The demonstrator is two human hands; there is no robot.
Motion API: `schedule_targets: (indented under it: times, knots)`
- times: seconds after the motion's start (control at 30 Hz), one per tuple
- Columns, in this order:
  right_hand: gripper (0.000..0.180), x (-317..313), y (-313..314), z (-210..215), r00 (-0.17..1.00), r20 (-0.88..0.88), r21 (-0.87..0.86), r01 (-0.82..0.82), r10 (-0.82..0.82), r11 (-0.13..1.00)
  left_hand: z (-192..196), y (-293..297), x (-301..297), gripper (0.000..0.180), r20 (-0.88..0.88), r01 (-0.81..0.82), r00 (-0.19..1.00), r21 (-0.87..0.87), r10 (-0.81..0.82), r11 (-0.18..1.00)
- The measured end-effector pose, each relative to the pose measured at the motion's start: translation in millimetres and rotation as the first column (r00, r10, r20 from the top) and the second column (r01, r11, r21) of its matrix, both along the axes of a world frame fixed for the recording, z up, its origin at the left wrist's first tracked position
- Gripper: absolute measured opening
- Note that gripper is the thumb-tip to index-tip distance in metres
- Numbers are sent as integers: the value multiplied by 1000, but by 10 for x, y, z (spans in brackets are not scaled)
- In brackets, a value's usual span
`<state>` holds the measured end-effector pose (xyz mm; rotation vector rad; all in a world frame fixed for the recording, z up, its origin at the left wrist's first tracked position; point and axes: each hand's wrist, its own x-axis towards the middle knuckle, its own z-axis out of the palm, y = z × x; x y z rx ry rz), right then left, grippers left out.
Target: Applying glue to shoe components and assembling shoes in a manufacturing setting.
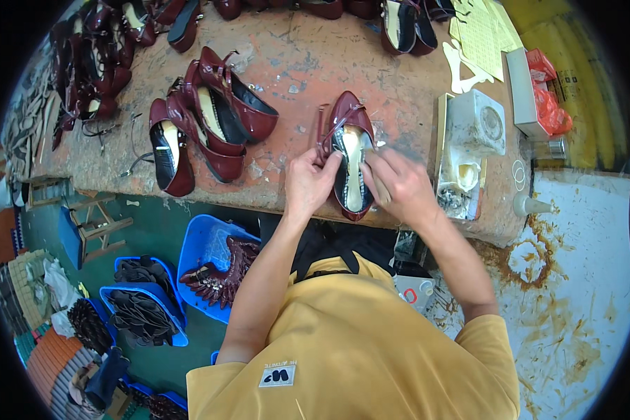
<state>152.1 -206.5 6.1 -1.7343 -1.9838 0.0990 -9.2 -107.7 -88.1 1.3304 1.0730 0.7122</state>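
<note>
A dark red patent shoe (346, 106) lies on the workbench in front of me, toe pointing away, with a thin strap at its left. Its inside shows a pale insole (354, 183) with a dark lining around it. My left hand (309, 183) grips the shoe's left side, thumb pressed over the opening's edge. Against the right edge is my right hand (403, 186), slightly blurred, its fingers curled together; whatever they pinch is hidden. Left of these, several matching red shoes (221, 166) stand close together on the bench.
More red shoes (105, 70) crowd the bench's far left and back edge. To the right are a grey block (477, 120), a narrow tray (444, 150) holding small items, and yellow paper sheets (477, 42). Below the bench, blue bins (201, 297) hold shoe parts, near a small wooden stool (99, 227).
</note>
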Motion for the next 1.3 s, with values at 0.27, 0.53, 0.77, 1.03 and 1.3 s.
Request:
schedule_targets:
  times: [0.27,0.53,0.77,1.03,1.3]
  knots:
    - [14,131,-804,283,799,-568,374,464,-198,803,563,630,-296,29,-69,-87,991,339,117,937]
    - [17,624,-1334,98,353,-801,-7,803,-484,596,1531,1602,-595,89,-691,121,661,482,291,868]
    - [8,1092,-1594,-1,455,-682,42,806,-573,590,996,1447,-374,36,-617,188,714,624,331,758]
    - [17,1253,-1380,50,608,-426,26,748,-670,663,243,205,-111,37,-148,181,978,267,-146,946]
    - [17,1459,-1574,283,215,-767,-300,712,-604,635,24,314,-92,18,-99,-13,995,169,30,986]
